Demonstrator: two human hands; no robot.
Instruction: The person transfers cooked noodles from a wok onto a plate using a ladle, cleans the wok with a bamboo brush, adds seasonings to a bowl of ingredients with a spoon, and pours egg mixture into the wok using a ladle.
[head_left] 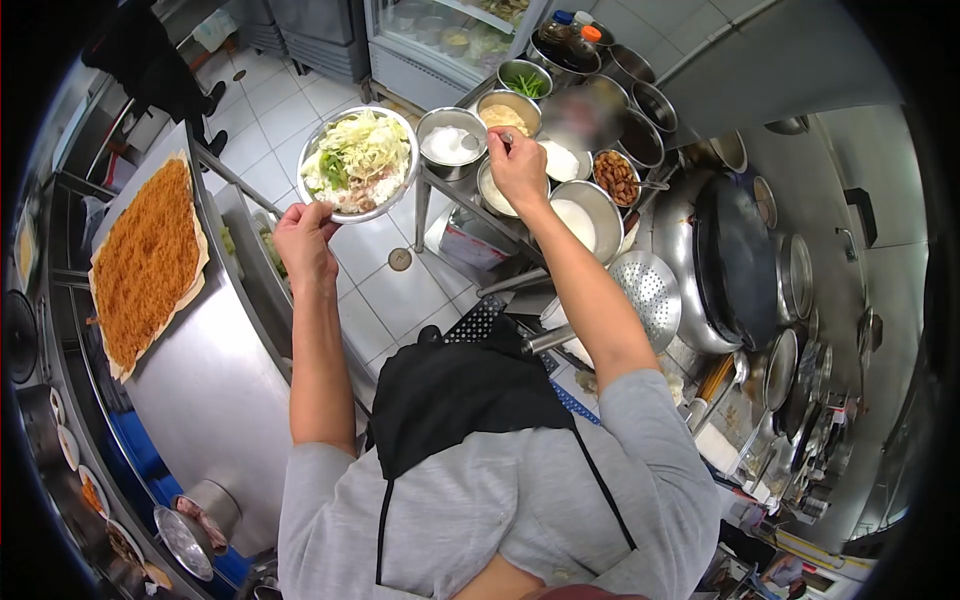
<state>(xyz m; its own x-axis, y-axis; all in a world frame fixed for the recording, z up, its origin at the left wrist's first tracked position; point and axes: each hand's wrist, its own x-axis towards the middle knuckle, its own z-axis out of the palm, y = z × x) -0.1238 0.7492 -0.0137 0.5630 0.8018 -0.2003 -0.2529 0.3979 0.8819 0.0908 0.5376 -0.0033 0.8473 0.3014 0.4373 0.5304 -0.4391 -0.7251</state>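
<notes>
My left hand (308,246) grips the near rim of a metal bowl (411,170), thumb on the edge. Shredded cabbage (365,140), white rice (336,194), some green pieces and pinkish bits fill this bowl. My right hand (519,168) is closed in a pinch on what looks like a small metal spoon (507,140), mostly hidden by the fingers. That hand is above the seasoning containers, between a tub of white granules (448,146) and a bowl of white powder (562,160). Just beyond it stands a container of tan powder (505,112).
Brown chunks fill a pot (615,178) at right, beside a perforated strainer (645,300) and a large black wok (738,265). On the left steel counter (215,330) lies a sheet topped with orange-brown shreds (150,255). Another person (155,60) stands at upper left.
</notes>
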